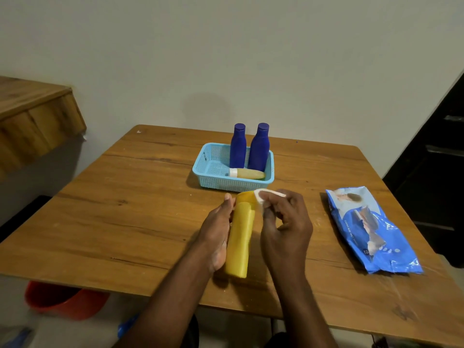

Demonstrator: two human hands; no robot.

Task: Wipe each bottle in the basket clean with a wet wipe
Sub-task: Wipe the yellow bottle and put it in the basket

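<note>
The wooden table (125, 222) lies bare across its whole left half, giving open passage there. Toward the far edge the blue basket (213, 169) blocks the middle, with 2 upright blue bottles (258, 149) rising above its rim. On the right, the wipes pack (371, 229) takes up the surface, leaving a bare strip between it and the basket.

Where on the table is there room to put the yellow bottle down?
Bare wood lies left of the blue basket and the left hand, out to the table edge. A smaller patch sits between the right hand and the wipes pack. The basket is crowded with three bottles.
</note>
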